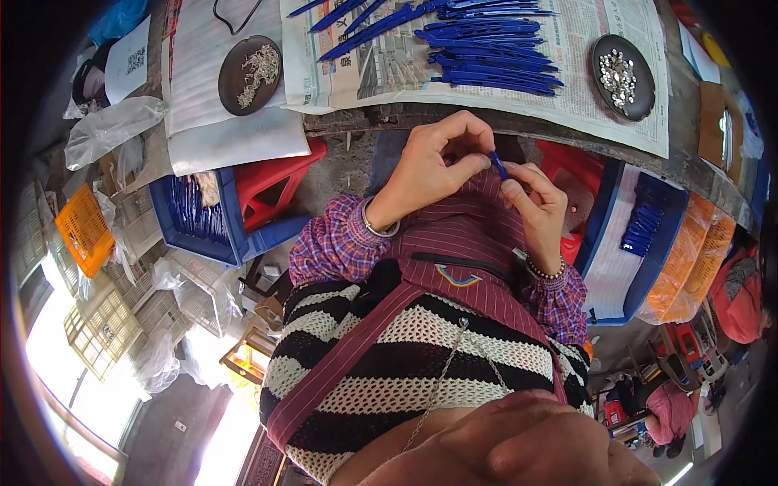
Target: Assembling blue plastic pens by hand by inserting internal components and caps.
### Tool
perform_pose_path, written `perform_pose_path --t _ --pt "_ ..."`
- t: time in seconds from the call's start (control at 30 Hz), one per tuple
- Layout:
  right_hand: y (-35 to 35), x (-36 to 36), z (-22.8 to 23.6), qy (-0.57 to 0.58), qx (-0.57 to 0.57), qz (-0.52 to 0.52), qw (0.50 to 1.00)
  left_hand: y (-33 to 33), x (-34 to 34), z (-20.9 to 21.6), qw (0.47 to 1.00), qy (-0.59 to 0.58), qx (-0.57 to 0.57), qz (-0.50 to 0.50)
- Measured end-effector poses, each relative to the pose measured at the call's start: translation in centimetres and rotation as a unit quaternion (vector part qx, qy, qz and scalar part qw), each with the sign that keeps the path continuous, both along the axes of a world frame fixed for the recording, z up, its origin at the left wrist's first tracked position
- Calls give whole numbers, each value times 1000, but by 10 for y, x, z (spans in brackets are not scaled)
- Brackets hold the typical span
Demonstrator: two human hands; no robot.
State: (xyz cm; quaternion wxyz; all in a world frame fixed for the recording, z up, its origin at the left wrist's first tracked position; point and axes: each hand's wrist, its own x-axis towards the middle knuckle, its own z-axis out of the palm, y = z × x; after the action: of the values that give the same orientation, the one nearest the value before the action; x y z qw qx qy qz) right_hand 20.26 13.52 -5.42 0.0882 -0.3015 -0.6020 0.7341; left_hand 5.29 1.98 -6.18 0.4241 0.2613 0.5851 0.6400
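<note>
In front of my maroon apron [478, 212], just off the table's near edge, both my hands hold one small slim blue piece [498, 166]. My left hand [438, 162] pinches its upper end between thumb and forefinger. The fingertips of my right hand [536, 202] close on its lower end. Fingers cover part of the piece, and its exact kind does not show. On the newspaper beyond lies a pile of long thin blue pieces [490, 57], with several looser ones [381, 31] left of it.
Newspaper [369, 81] covers the table. A dark dish [229, 91] of small silvery slivers stands left; another dark dish [648, 95] of shiny round bits stands right. Blue bins [235, 219] [604, 279] flank me below the table, near red stools [271, 186] [571, 162].
</note>
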Motion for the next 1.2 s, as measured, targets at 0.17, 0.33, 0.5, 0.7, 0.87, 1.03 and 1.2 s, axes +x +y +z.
perform_pose_path --t 0.17,0.33,0.5,0.7,0.87,1.03,1.2 --pt "1 1 -1 0 -31 -2 1000 2 3 -4 999 7 20 31" --pt "0 1 -2 -3 -35 -3 999 3 2 -4 999 14 20 29" --pt "1 2 -2 -6 -31 0 999 2 2 -5 999 18 20 24" --pt "0 1 -2 -6 -30 0 1000 1 1 -3 1000 4 4 7" --pt "0 2 -2 -7 -4 3 1000 -1 -1 0 1000 -9 -16 -22" --pt "0 0 -1 -9 -3 -1 1000 -1 -1 1 999 -3 -30 -28" --pt "-1 0 -2 -1 -27 -5 1000 -1 -1 0 999 -9 -32 -27"
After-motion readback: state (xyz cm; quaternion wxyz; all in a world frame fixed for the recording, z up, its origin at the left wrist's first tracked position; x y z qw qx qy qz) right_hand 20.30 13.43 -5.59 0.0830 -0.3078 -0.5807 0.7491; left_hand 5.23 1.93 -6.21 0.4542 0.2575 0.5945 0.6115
